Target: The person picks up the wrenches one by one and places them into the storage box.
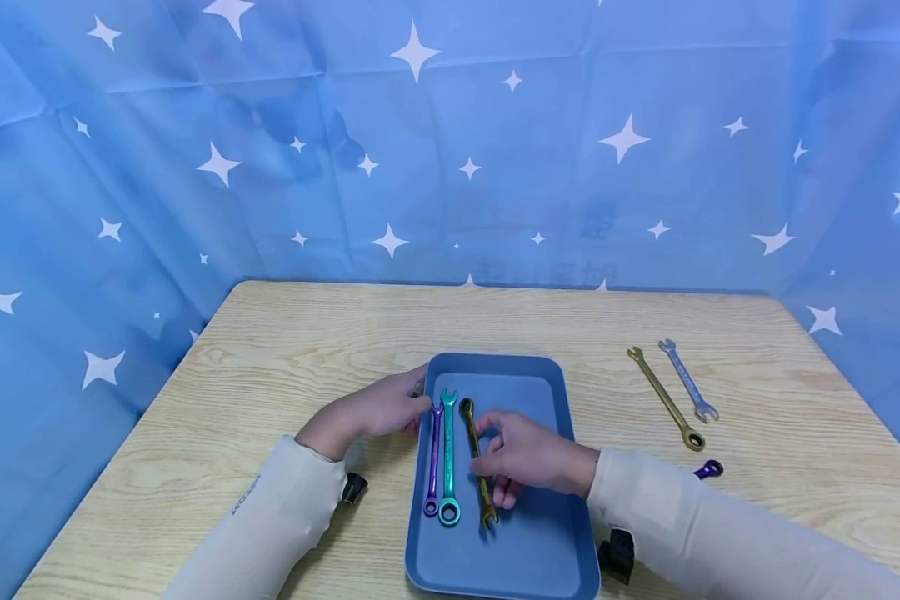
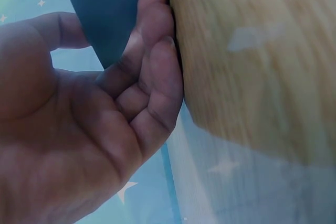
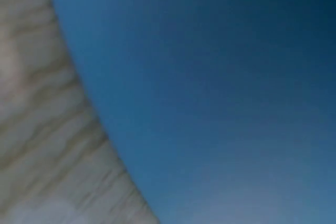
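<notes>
A blue tray lies on the table. My left hand grips its left wall, thumb at the rim and fingers outside; the left wrist view shows the fingers curled against the tray wall. Inside the tray, my right hand pinches a dark gold combination wrench, ring end away from me and open end toward me. To its left lie a green wrench and a purple wrench, side by side. The right wrist view holds only blurred tray surface.
Right of the tray on the wooden table lie a gold wrench and a silver-blue wrench. Closer to me, a purple wrench is mostly hidden by my right sleeve. A blue star-patterned curtain hangs behind the table.
</notes>
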`<state>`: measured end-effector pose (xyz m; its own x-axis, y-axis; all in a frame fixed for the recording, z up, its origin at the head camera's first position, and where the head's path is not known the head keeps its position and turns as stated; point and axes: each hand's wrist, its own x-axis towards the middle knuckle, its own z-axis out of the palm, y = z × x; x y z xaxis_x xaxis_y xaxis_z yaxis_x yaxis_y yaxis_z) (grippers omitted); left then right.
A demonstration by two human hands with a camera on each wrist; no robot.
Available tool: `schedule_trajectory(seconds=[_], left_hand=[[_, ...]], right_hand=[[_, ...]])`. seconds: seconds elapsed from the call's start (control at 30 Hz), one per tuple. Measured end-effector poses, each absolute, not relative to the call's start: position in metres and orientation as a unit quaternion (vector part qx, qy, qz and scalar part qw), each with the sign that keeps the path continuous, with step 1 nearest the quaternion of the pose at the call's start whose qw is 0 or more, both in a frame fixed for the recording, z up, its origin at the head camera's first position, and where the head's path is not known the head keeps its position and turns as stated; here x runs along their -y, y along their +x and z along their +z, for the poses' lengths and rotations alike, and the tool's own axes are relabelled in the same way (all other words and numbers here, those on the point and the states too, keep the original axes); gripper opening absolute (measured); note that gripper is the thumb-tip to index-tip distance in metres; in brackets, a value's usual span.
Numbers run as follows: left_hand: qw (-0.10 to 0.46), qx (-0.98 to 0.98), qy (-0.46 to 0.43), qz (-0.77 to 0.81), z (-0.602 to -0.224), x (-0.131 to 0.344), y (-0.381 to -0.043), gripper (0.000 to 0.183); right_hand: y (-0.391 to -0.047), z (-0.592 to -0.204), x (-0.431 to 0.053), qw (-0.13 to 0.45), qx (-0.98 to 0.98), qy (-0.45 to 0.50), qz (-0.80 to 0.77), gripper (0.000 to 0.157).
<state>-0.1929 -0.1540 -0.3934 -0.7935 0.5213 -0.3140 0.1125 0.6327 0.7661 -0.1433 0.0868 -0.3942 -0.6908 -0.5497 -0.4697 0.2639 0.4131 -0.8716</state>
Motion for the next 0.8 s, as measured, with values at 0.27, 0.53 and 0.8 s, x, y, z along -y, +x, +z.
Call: schedule_trajectory(seconds=[0.27,0.53,0.8], left_hand=[[0.261,-0.866,0.185,0.384,-0.3923,0.1539,-0.1930,0.057],[0.255,-0.868,0.192,0.381,-0.3917,0.1532,-0.1932,0.057],[0.261,-0.863,0.191,0.387,-0.3921,0.1544,-0.1941,0.056]], right_hand=[[-0.1436,-0.3971,-0.0859,0.369,-0.756,-0.101,-0.531,0.042],[-0.1445,-0.4004,-0.0870,0.364,-0.759,-0.098,-0.531,0.026],[-0.1438,-0.4034,-0.0845,0.355,-0.765,-0.104,-0.527,0.021]])
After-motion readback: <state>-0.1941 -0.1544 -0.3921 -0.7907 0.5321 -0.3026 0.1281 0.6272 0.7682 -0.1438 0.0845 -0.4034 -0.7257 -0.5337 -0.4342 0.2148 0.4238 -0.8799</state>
